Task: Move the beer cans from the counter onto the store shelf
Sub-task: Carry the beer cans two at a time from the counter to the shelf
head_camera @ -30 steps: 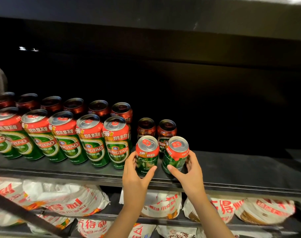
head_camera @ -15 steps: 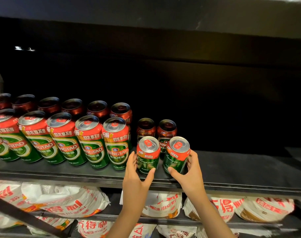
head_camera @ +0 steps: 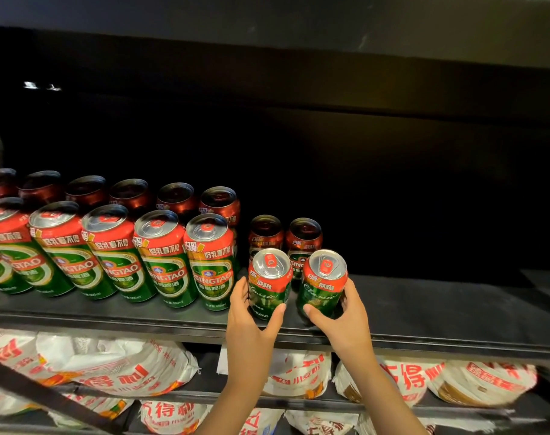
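Observation:
Two small green-and-red beer cans stand side by side on the dark shelf [head_camera: 440, 312], near its front edge. My left hand [head_camera: 251, 321] grips the left can [head_camera: 269, 282] from below and the side. My right hand [head_camera: 346, 318] grips the right can [head_camera: 324, 282] the same way. Directly behind them stand two more small cans [head_camera: 265, 233], partly hidden. A front row of tall green-and-red cans [head_camera: 209, 262] fills the shelf to the left, with a second row [head_camera: 218, 202] in shadow behind it.
The shelf to the right of the held cans is bare and dark. A board [head_camera: 330, 26] overhangs above. Below, a lower shelf holds several white bags with red print [head_camera: 120, 368]. A dark diagonal bar [head_camera: 41, 394] crosses the lower left.
Both hands with their cans have shifted slightly back along the shelf towards the two rear cans. The grips are the same.

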The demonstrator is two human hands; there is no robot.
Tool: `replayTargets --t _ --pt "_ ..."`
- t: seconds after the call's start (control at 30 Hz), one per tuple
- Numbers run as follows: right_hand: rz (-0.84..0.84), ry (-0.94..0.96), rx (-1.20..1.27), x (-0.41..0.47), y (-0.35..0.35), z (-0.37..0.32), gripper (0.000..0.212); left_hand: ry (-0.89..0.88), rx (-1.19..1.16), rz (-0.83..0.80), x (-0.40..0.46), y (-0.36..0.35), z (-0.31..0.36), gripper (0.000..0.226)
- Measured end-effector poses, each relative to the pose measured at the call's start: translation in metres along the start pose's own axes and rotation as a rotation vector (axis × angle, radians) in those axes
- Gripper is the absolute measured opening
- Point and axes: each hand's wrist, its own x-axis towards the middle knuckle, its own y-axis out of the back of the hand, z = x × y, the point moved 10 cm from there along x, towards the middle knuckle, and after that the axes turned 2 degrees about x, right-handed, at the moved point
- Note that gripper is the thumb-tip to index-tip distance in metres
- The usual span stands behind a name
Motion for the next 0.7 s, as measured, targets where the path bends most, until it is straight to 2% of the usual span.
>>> replayTargets --t 0.13,0.23,0.43,0.7 --pt "-0.024 -0.013 0.028 -0.001 -0.002 0.0 0.079 -0.003 0.023 -0.028 -0.001 -0.001 -0.001 0.072" --pt "-0.009 -0.023 0.054 -0.001 -0.003 0.0 0.084 -0.044 0.089 0.021 -0.001 0.001 0.004 0.073" --pt "0.046 -0.019 0.039 0.001 0.001 0.003 0.076 -0.027 0.098 0.127 -0.001 0.007 0.008 0.072" --pt "0.003 0.002 -0.004 -0.001 0.0 0.001 0.071 0.009 0.038 0.041 -0.002 0.001 -0.001 0.071"
